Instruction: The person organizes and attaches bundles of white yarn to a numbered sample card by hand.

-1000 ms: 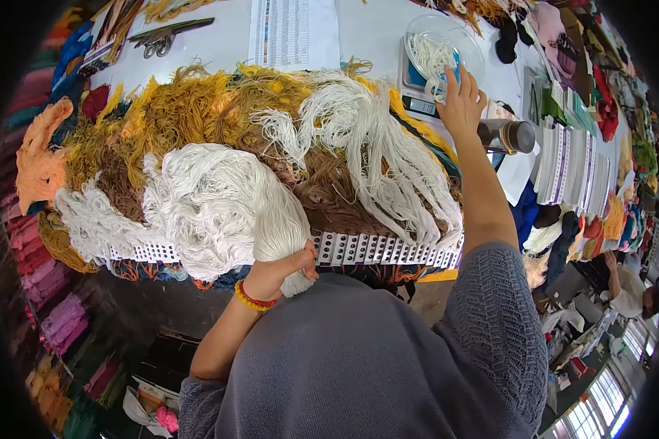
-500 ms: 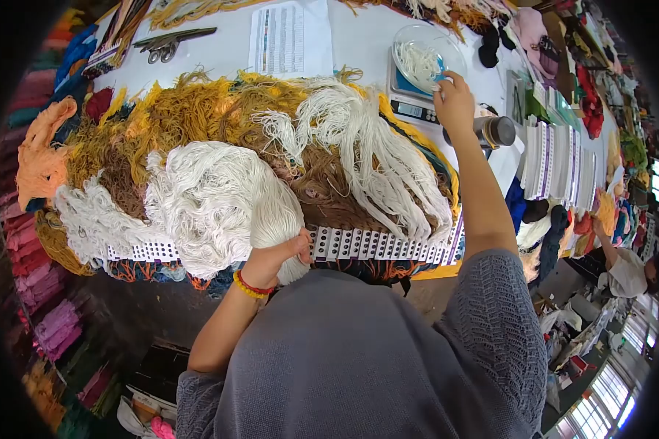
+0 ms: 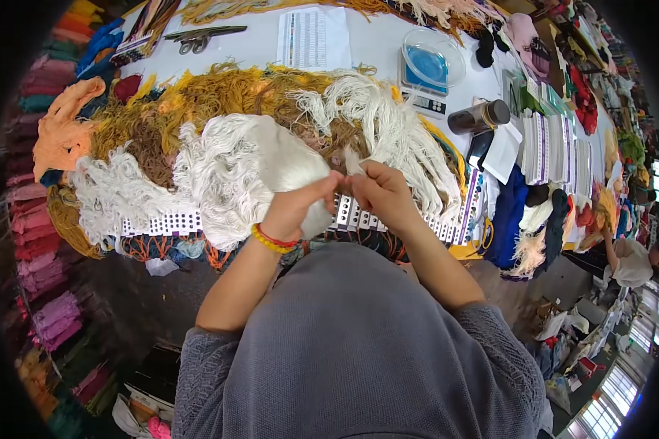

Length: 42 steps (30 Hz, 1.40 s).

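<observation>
My left hand (image 3: 294, 208) is closed round the white yarn bundle (image 3: 252, 172), steadying it over the counter (image 3: 377, 44); my right hand (image 3: 382, 192), just beside that grip, pinches a few strands (image 3: 353, 162), separating them.

Scissors (image 3: 201, 36), colour chart sheet (image 3: 313, 38), empty bowl on scale (image 3: 432, 66), dark flask (image 3: 479, 115).

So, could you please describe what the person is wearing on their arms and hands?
Both forearms are bare below the sleeves. The grey knitted top has an open, lacy pattern in its sleeves, which end near the elbows. The left hand has a beaded bracelet at the wrist, one yellow strand beside a red one. The right hand is bare, with no ring, watch or glove visible.
</observation>
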Tool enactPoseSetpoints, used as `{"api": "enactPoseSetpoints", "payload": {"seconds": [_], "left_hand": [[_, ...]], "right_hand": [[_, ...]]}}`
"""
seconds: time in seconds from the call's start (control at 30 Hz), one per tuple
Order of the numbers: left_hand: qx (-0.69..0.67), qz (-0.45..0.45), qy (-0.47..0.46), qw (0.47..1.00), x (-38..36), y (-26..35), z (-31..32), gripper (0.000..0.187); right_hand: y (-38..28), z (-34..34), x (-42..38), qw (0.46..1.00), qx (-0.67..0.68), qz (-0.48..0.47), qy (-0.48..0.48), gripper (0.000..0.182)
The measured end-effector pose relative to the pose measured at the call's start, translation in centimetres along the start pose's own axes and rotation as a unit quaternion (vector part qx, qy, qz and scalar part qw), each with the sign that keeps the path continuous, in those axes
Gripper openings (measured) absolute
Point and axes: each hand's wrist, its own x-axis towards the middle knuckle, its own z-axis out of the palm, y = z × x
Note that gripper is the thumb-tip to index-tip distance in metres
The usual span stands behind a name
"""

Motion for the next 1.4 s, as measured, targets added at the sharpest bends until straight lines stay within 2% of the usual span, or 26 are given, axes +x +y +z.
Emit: {"api": "enactPoseSetpoints", "payload": {"seconds": [0.13, 0.2, 0.3, 0.37, 0.5, 0.83, 0.9, 1.03, 1.13, 1.23, 1.3, 1.4], "left_hand": [[-0.09, -0.05, -0.004, 0.995, -1.4, -1.3, 1.3, 0.021], [-0.111, -0.048, -0.016, 0.993, -1.7, -2.2, 1.4, 0.019], [-0.082, -0.009, 0.024, 0.996, -2.5, -2.8, 1.6, 0.018], [-0.108, 0.005, 0.037, 0.993, -2.9, -3.0, 1.7, 0.018], [-0.128, 0.002, 0.031, 0.991, -3.3, -3.2, 1.3, 0.018], [-0.144, -0.031, 0.029, 0.989, -3.5, -3.5, 1.0, 0.019], [-0.139, -0.03, 0.022, 0.99, -3.5, -3.7, 0.9, 0.018], [-0.14, -0.029, 0.029, 0.989, -3.4, -3.8, 1.0, 0.017], [-0.159, -0.039, 0.037, 0.986, -3.2, -4.1, 0.8, 0.016], [-0.17, -0.048, 0.043, 0.983, -3.3, -4.0, 0.9, 0.015], [-0.173, -0.05, 0.041, 0.983, -3.4, -3.9, 0.9, 0.014], [-0.197, -0.053, 0.034, 0.978, -3.4, -4.1, 0.9, 0.014]], "right_hand": [[0.2, 1.4, -1.9, 0.996, -0.069, -0.045, 0.034, 0.014], [0.2, 2.1, -2.8, 0.995, -0.068, -0.055, 0.039, 0.014], [0.6, 2.8, -3.8, 0.991, -0.092, -0.066, 0.076, 0.016], [1.3, 2.8, -4.2, 0.982, -0.162, -0.06, 0.075, 0.016], [1.3, 3.6, -4.9, 0.988, -0.107, -0.032, 0.103, 0.019], [2.1, 4.0, -5.2, 0.984, -0.118, -0.051, 0.124, 0.019], [2.2, 4.0, -5.2, 0.975, -0.16, -0.107, 0.115, 0.018], [2.4, 4.1, -5.3, 0.969, -0.186, -0.116, 0.113, 0.017], [2.8, 4.2, -5.1, 0.976, -0.144, -0.116, 0.118, 0.016], [3.2, 4.1, -5.0, 0.978, -0.122, -0.084, 0.145, 0.017], [3.2, 4.1, -5.1, 0.986, -0.06, -0.06, 0.142, 0.018], [3.2, 4.3, -5.1, 0.985, -0.055, -0.036, 0.158, 0.021]]}}
